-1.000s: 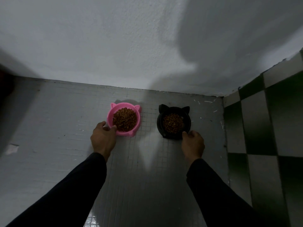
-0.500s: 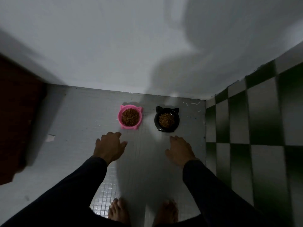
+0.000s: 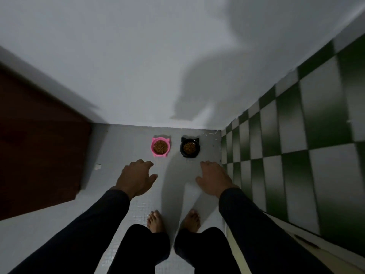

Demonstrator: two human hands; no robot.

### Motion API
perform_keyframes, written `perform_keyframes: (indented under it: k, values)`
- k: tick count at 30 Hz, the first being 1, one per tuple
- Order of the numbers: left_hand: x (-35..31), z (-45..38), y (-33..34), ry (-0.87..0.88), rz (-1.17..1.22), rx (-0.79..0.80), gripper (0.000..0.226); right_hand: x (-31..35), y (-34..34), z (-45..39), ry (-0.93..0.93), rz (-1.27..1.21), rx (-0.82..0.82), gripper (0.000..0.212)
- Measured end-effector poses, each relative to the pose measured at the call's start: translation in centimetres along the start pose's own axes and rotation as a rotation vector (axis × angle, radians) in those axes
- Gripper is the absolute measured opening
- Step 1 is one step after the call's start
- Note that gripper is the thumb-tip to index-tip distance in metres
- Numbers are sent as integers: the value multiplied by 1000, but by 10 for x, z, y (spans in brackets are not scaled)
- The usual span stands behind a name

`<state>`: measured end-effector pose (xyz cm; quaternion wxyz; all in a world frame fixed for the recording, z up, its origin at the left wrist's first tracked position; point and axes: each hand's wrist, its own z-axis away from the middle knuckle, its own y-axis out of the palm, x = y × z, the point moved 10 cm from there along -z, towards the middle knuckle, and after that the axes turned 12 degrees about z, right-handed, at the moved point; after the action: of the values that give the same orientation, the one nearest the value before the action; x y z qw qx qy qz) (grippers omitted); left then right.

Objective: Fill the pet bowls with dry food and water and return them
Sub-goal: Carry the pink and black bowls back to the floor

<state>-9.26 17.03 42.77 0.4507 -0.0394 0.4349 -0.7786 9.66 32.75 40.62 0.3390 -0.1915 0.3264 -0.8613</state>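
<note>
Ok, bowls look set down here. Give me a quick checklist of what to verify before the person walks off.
1. Pink bowl upright on the floor near the wall: ok.
2. Black bowl upright beside it, apart, not touching: ok.
3. Dry food in both bowls: ok, brown kibble shows in each.
4. Water provided: not ok, no water visible in either bowl.
5. Left hand and right hand free of the bowls: ok, both open and empty.
6. Spilled kibble around the bowls: cannot tell, the floor is dim.

bare floor (image 3: 122,147) left of pink bowl (image 3: 160,146), black bowl (image 3: 189,147) beside it, checkered wall (image 3: 286,125) close right
</note>
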Motion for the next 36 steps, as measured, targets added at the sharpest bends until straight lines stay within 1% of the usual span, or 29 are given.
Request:
perform_keyframes:
  k: [2,5,7,13,19,23,29,32,36]
  values:
    - [-18,32,-29,20,-10,-25,56,4,-27,37,9,-5,-28,52]
    - [-44,74,-70,40,-20,-55,55,9,-64,89,19,-2,-49,65]
    - [-61,99,-95,66,-19,-86,54,11,-87,119,26,3,-79,68]
    - [-101,159,-162,124,35,-194,53,12,-161,196,53,-37,-272,66]
    - [-145,189,-202,196,21,-255,59,-1,-210,247,91,-34,-426,71]
    - [-182,201,-222,263,11,-298,59,-15,-228,278,131,-29,-492,75]
    - [-230,218,-241,459,-41,-309,59,-28,-247,330,269,-36,-557,76]
    - [-250,227,-244,562,-93,-276,60,-30,-245,361,352,-89,-572,74]
    - [-266,244,-238,687,-177,-204,61,-28,-223,401,473,-172,-582,75]
